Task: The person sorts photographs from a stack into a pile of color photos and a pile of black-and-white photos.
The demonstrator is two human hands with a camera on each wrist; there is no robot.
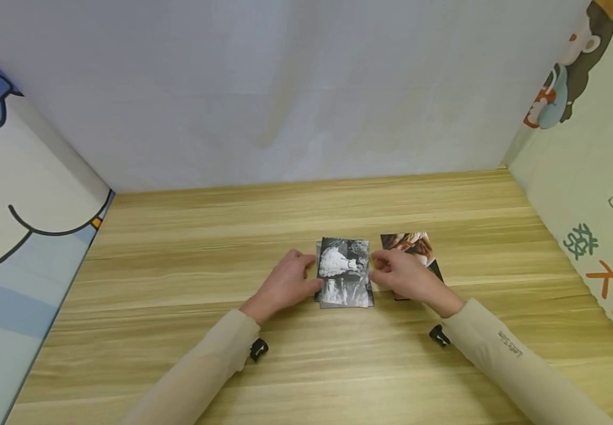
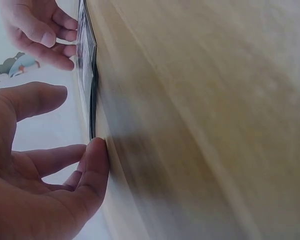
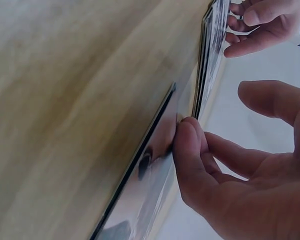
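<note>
Photo stack (image 1: 345,273) lies between both hands, fingertips touching its side edges

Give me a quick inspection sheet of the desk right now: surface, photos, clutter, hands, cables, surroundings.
Surface: wooden tabletop, light grain, lying flat.
Job's things: black-and-white photo stack in the middle, edges slightly uneven; colour photo flat just to its right, partly under the right hand.
Clutter: nothing seen.
Hands: left hand touches the stack's left edge with its fingertips, fingers fairly straight; right hand touches the stack's right edge, over the colour photo. Neither wraps the stack.
Cables: nothing seen; only a small black clip at the left cuff and another at the right cuff.
Surroundings: plain white back panel; cartoon-printed side panels, left and right.
</note>
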